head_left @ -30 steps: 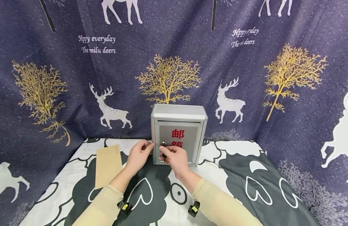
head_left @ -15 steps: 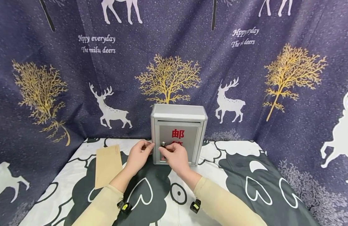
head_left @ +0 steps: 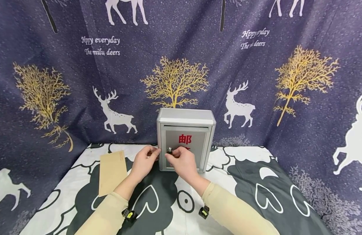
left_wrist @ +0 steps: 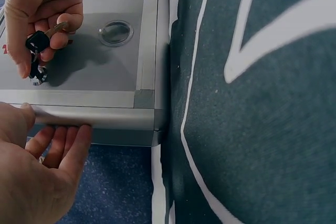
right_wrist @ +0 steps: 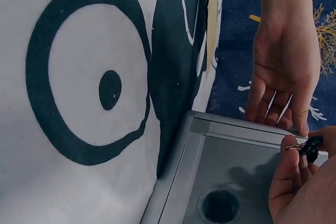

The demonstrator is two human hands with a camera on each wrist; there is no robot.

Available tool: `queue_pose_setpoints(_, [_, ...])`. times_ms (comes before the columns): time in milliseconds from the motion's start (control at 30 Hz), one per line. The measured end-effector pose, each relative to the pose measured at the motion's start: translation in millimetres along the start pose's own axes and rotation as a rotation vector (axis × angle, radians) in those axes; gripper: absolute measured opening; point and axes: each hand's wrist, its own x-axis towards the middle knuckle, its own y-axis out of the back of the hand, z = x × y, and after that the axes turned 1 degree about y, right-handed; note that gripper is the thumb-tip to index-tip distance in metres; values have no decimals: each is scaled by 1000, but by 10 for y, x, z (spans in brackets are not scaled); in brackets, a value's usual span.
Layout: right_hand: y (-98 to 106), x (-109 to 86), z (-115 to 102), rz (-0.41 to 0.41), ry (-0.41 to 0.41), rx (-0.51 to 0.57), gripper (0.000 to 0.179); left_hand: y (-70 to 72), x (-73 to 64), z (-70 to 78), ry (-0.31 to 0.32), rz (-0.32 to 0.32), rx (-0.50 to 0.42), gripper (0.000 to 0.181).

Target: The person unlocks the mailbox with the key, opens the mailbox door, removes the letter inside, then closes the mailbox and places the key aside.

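A silver metal mailbox (head_left: 186,115) with red characters stands upright on the patterned cloth. My left hand (head_left: 144,163) holds its left edge, thumb at the front rim and fingers against the side (left_wrist: 123,136). At the lock (left_wrist: 38,81) on the door's left side, my right hand (head_left: 184,163) pinches a black-headed key (head_left: 169,152). A second black-headed key (left_wrist: 38,40) hangs from the same ring and lies against the right fingers in the left wrist view. The right hand covers part of the red lettering in the head view.
A brown envelope (head_left: 112,173) lies flat on the cloth (head_left: 245,202) to the left. Behind the mailbox hangs a dark blue curtain (head_left: 181,42) with deer and trees. A round window (left_wrist: 116,33) sits low in the mailbox door.
My right hand has turned at the lock, its wrist shifting slightly to the right and its lower fingers tucking out of sight. The left hand, mailbox and envelope stay where they were.
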Motion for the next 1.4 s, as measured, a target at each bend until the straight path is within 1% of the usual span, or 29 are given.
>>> queue_pose_setpoints(133, [3,3,-10,7,17,-25,22,-3,3,-8,2,1,0,24])
queue_pose_setpoints(300, [0,2,-18,23,39,-50,22,4,8,-2,12,-4,12,21])
queue_pose_setpoints(600, [6,4,-12,7,21,-42,21,8,11,-8,5,-11,14,21])
queue_pose_setpoints(867, [2,-4,-2,8,26,-30,22,20,10,-10,8,-16,22,24])
queue_pose_setpoints(1067, [-9,-10,-17,4,11,-8,22,34,16,-18,8,-17,12,23])
queue_pose_setpoints(1233, [-12,-14,-18,14,20,8,23,33,22,-21,1,-15,17,24])
queue_pose_setpoints(1400, [-3,-26,-15,14,16,1,24,26,17,-28,11,-22,7,24])
